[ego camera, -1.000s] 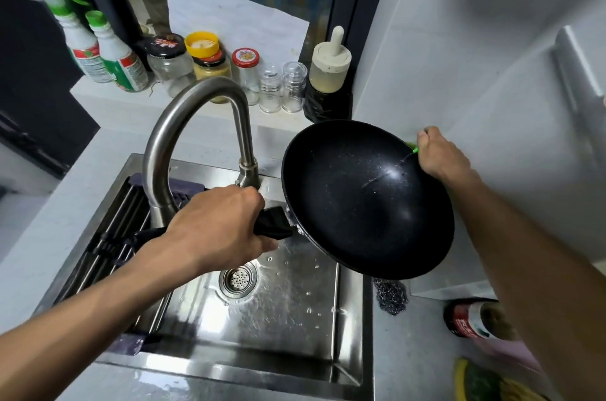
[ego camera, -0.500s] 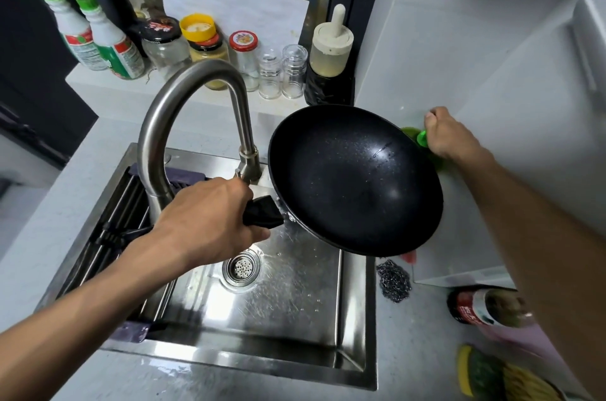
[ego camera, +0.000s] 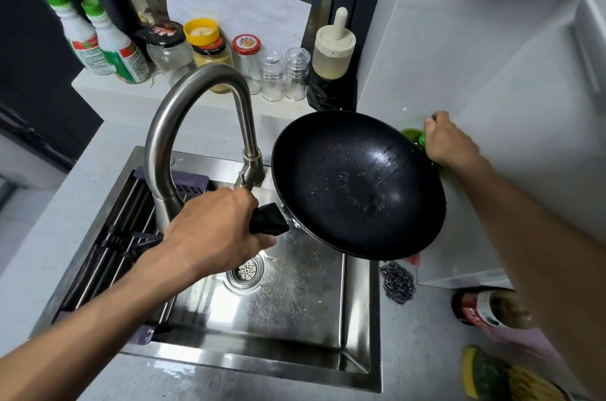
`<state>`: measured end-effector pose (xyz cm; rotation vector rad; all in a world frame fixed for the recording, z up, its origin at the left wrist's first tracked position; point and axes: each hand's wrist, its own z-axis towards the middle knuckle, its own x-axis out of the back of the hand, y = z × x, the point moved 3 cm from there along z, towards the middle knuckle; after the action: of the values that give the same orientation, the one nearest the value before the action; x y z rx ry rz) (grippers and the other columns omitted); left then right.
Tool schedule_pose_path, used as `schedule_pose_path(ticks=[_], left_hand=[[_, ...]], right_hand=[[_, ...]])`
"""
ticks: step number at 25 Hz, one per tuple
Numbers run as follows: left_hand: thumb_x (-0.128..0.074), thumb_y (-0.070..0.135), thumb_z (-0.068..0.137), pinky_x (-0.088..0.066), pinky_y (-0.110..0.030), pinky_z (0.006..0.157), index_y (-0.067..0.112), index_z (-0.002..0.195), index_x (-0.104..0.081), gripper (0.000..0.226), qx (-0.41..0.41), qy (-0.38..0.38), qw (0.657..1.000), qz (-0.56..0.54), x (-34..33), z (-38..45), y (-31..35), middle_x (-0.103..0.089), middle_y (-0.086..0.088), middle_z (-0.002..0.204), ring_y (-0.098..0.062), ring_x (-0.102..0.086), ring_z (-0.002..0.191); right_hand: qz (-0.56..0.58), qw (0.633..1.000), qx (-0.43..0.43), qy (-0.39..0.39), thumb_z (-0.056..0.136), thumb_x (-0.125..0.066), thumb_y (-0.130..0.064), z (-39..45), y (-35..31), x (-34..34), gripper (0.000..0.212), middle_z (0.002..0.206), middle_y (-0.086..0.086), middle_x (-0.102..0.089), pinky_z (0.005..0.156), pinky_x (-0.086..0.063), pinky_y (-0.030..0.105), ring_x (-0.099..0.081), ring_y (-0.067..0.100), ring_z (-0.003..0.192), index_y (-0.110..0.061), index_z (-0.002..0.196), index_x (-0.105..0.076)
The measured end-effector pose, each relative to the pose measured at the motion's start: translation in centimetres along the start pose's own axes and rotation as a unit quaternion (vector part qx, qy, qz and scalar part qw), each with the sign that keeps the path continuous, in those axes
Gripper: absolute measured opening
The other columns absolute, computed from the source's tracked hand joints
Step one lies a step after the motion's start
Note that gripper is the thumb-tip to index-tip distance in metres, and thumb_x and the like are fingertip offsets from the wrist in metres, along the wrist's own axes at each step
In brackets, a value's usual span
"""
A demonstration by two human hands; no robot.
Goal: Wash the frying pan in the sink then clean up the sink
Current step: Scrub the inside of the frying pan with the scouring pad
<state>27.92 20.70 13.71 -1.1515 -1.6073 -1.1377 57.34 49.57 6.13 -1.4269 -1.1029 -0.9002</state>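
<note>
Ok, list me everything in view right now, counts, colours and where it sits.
frying pan: 1, black, held tilted over the sink's right side
sink: 1, steel, centre
faucet: 1, steel, arching over the sink
drain strainer: 1, steel, sink floor
rack: 1, dark, sink's left side
steel scourer: 1, grey, counter right of the sink
sponge: 1, green and yellow, bottom right
spray bottles: 2, white and green, back ledge
jars: several, mixed lids, back ledge
green object: 1, behind the pan
left hand: grips the pan handle
right hand: curled around the green object
</note>
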Motion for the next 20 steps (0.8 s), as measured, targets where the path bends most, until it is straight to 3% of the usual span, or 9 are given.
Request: schedule_pose_path(ticks=[8, 9, 11, 13, 14, 16, 18, 20], left_hand=[[-0.066, 0.064, 0.076, -0.05, -0.033, 0.07, 0.023, 0.093, -0.061, 0.045, 0.01, 0.01, 1.0, -0.01, -2.7, -1.2, -0.6, -0.068, -0.001, 0.088, -0.025, -0.065, 0.086], [-0.065, 0.064, 0.076, -0.049, -0.032, 0.069, 0.023, 0.093, -0.061, 0.044, 0.013, 0.007, 1.0, -0.014, -3.5, -1.8, -0.8, -0.068, 0.0, 0.087, -0.024, -0.065, 0.086], [-0.063, 0.065, 0.078, -0.048, -0.032, 0.067, 0.024, 0.091, -0.061, 0.043, 0.018, 0.001, 1.0, -0.019, -5.3, -3.5, -1.6, -0.069, 0.001, 0.086, -0.022, -0.066, 0.084], [-0.062, 0.065, 0.078, -0.046, -0.032, 0.065, 0.025, 0.09, -0.06, 0.043, 0.032, -0.008, 0.999, -0.032, -7.3, -5.4, -2.7, -0.069, 0.001, 0.086, -0.022, -0.066, 0.083], [-0.061, 0.065, 0.078, -0.046, -0.032, 0.065, 0.025, 0.09, -0.058, 0.043, 0.043, -0.017, 0.998, -0.037, -8.3, -6.3, -3.4, -0.069, 0.001, 0.086, -0.023, -0.066, 0.084], [-0.06, 0.065, 0.078, -0.046, -0.033, 0.066, 0.024, 0.09, -0.057, 0.042, 0.056, -0.037, 0.997, -0.039, -10.2, -7.9, -4.5, -0.069, 0.001, 0.087, -0.023, -0.065, 0.085], [-0.06, 0.062, 0.079, -0.046, -0.033, 0.067, 0.024, 0.09, -0.058, 0.04, 0.056, -0.047, 0.997, -0.036, -11.7, -9.3, -5.9, -0.07, 0.0, 0.088, -0.023, -0.066, 0.086], [-0.06, 0.059, 0.08, -0.046, -0.033, 0.068, 0.023, 0.091, -0.059, 0.038, 0.052, -0.051, 0.997, -0.036, -13.0, -10.3, -7.5, -0.07, 0.0, 0.089, -0.022, -0.066, 0.086]], right_hand=[[0.021, 0.999, -0.027, -0.02, 0.105, -0.02, -0.046, -0.3, -0.2, 0.5, 0.054, 0.148, 0.022, -0.043, 0.108, -0.035, 0.051, -0.045, 0.043, 0.131, -0.011, 0.144, -0.033], [0.023, 1.0, -0.015, 0.011, 0.105, -0.023, -0.046, -1.0, -0.8, 1.0, 0.055, 0.148, 0.021, -0.041, 0.108, -0.035, 0.051, -0.043, 0.043, 0.132, -0.01, 0.143, -0.036], [0.049, 0.987, 0.056, 0.145, 0.103, -0.035, -0.04, -4.4, -3.2, 1.5, 0.049, 0.143, 0.018, -0.046, 0.104, -0.039, 0.049, -0.045, 0.042, 0.127, -0.006, 0.135, -0.049], [0.142, 0.947, 0.146, 0.247, 0.096, -0.049, -0.03, -10.3, -7.5, 0.9, 0.032, 0.124, 0.012, -0.063, 0.092, -0.045, 0.041, -0.057, 0.033, 0.112, -0.01, 0.118, -0.063], [0.227, 0.935, 0.177, 0.209, 0.093, -0.056, -0.024, -13.3, -10.1, -0.1, 0.02, 0.109, 0.007, -0.069, 0.084, -0.048, 0.037, -0.063, 0.024, 0.098, -0.015, 0.107, -0.067], [0.415, 0.889, 0.188, -0.044, 0.089, -0.066, -0.022, -18.9, -16.2, -2.8, 0.016, 0.101, 0.0, -0.073, 0.08, -0.054, 0.031, -0.069, 0.011, 0.088, -0.021, 0.105, -0.069], [0.497, 0.801, 0.2, -0.267, 0.085, -0.074, -0.028, -23.0, -22.3, -5.0, 0.049, 0.124, -0.001, -0.067, 0.1, -0.05, 0.032, -0.064, 0.011, 0.114, -0.021, 0.13, -0.058], [0.508, 0.755, 0.217, -0.354, 0.082, -0.079, -0.028, -25.2, -27.8, -6.8, 0.069, 0.136, -0.001, -0.06, 0.112, -0.039, 0.036, -0.052, 0.016, 0.131, -0.023, 0.142, -0.045]])
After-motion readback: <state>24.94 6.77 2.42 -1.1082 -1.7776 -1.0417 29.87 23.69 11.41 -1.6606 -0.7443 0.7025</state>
